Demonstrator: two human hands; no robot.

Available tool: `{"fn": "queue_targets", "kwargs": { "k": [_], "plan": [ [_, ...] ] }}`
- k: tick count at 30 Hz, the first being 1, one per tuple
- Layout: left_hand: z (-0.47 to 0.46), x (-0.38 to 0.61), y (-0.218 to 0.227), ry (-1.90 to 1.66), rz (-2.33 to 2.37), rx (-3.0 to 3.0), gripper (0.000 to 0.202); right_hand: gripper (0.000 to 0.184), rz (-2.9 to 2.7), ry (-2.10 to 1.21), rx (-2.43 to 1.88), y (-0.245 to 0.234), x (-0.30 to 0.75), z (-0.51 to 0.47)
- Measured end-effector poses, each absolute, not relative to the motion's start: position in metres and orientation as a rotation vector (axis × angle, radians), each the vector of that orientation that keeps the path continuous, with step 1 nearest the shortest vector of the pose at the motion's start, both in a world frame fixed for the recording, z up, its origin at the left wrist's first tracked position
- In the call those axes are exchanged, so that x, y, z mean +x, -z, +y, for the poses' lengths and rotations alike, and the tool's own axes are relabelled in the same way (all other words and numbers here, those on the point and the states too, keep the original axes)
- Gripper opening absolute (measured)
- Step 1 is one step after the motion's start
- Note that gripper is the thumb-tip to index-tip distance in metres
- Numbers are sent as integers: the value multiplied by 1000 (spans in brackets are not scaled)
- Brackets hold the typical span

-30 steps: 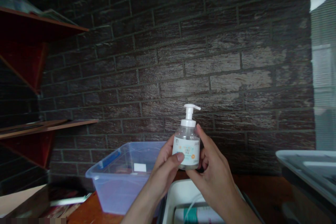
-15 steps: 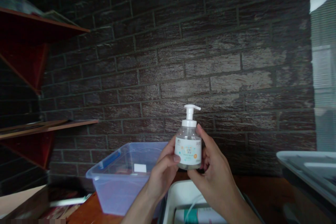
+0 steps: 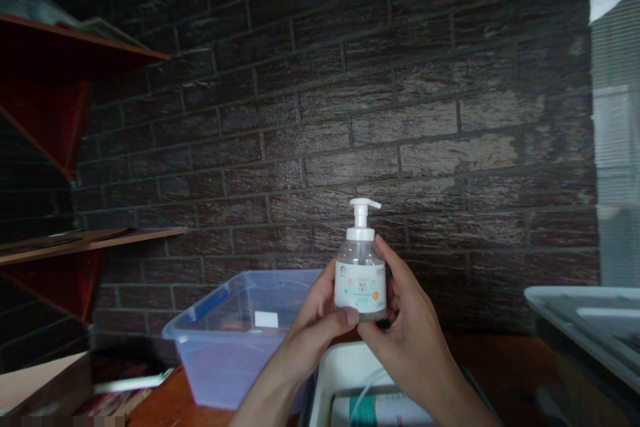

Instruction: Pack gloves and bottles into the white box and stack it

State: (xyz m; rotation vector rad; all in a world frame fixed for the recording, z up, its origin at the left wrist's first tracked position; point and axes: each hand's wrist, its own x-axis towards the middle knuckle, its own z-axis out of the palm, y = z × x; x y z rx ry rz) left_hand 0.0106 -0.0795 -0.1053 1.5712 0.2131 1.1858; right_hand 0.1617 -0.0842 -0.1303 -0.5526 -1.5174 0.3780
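A clear pump bottle [image 3: 361, 283] with a white pump top and a white printed label stands upright between my hands, held up in front of the brick wall. My left hand [image 3: 320, 317] grips its left side, the thumb across the lower edge of the label. On the other side my right hand [image 3: 407, 313] holds it, with a fingertip by the bottle's shoulder and the thumb under its base. The fingers behind the bottle are partly hidden. Just below is a white bin [image 3: 345, 360] with a white and green container [image 3: 380, 409] lying in it.
A translucent purple storage box [image 3: 230, 367] stands on the wooden surface [image 3: 155, 407] to the left. Red shelves [image 3: 90, 47] jut from the wall at far left. A pale-rimmed tray or lid [image 3: 575, 297] sits at the right, and a cardboard box [image 3: 45, 380] at lower left.
The bottle has turned slightly, its label shifting a little to the right. My left thumb has slid right along the bottle's lower edge. The surroundings look the same.
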Motion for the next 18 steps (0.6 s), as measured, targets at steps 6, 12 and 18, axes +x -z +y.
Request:
{"fn": "queue_targets", "kwargs": {
  "k": [6,12,18],
  "plan": [
    [-73,10,109,-1232,245,1542,75,100,-1577,-442,-547,129,163,-85],
    [-73,11,109,-1222,233,1542,74,103,-1577,-394,-566,128,162,-86],
    [-72,15,113,-1262,233,1544,72,104,-1601,-365,-562,130,162,-82]
  ]
}}
